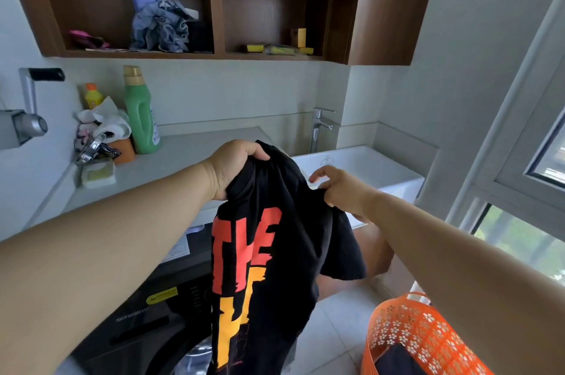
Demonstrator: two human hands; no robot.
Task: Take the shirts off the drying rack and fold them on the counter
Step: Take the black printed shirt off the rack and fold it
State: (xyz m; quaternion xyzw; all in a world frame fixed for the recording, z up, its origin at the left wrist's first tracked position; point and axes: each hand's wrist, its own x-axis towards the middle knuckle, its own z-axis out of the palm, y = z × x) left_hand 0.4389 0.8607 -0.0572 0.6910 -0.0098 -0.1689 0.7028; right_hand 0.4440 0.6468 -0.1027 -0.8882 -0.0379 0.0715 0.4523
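Note:
A black shirt (275,252) with red and yellow lettering hangs in the air in front of the grey counter (183,154). My left hand (232,166) grips a bunch of its top edge. My right hand (342,191) pinches the fabric at the other side of the top, with the forefinger stretched out. The shirt's lower part drops past the bottom of the frame, over a dark washing machine (146,322). No drying rack is in view.
A green bottle (140,111), a yellow bottle (93,96), tissues (104,121) and a soap dish (97,174) stand at the counter's left. A white sink (367,166) with a tap (321,127) lies right. An orange basket (406,335) sits on the floor. Wooden shelves (214,8) hang above.

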